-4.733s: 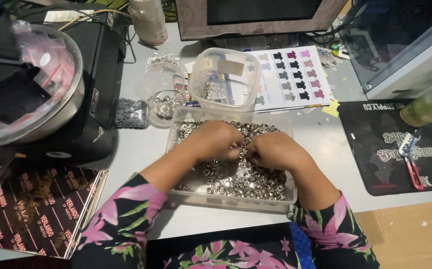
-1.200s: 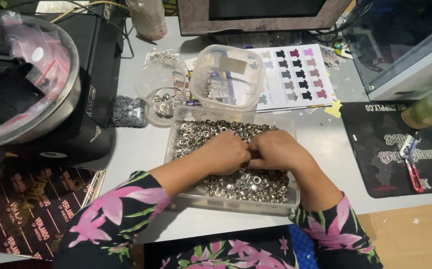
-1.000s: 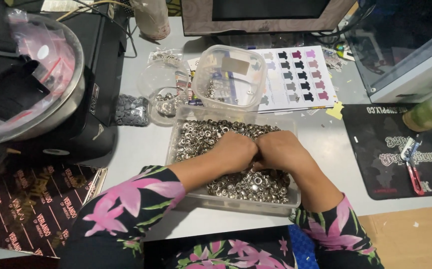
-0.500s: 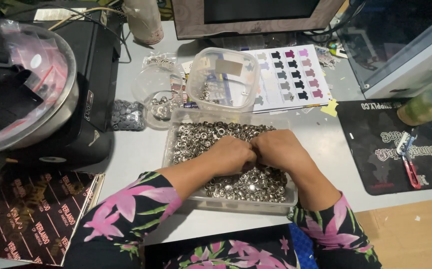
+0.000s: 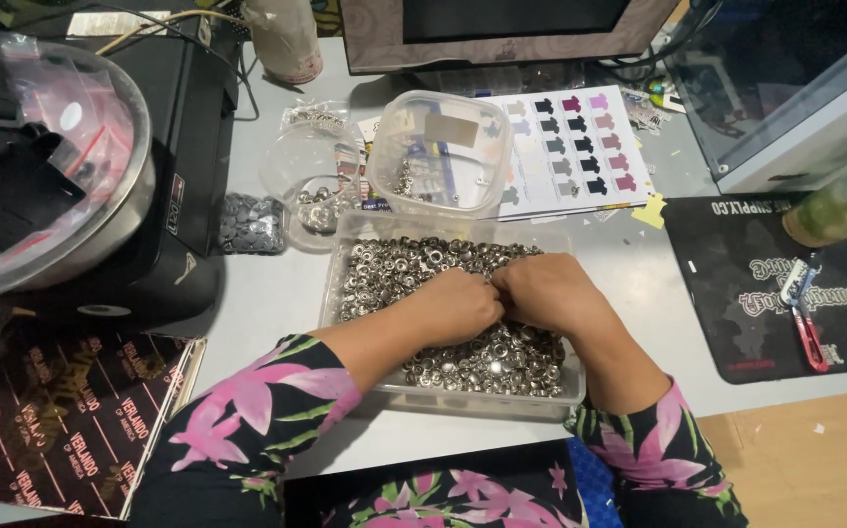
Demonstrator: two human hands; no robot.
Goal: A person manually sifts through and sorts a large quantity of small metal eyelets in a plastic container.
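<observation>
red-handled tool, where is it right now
In the head view the red-handled tool lies on the black printed mat at the right of the table, well to the right of the right hand and the tray of metal rings.

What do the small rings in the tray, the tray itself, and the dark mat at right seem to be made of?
Small rings: probably metal, silvery and glinting.
Tray: likely clear plastic, see-through walls.
Dark mat: perhaps rubber or vinyl, flat, matte, printed.
</observation>
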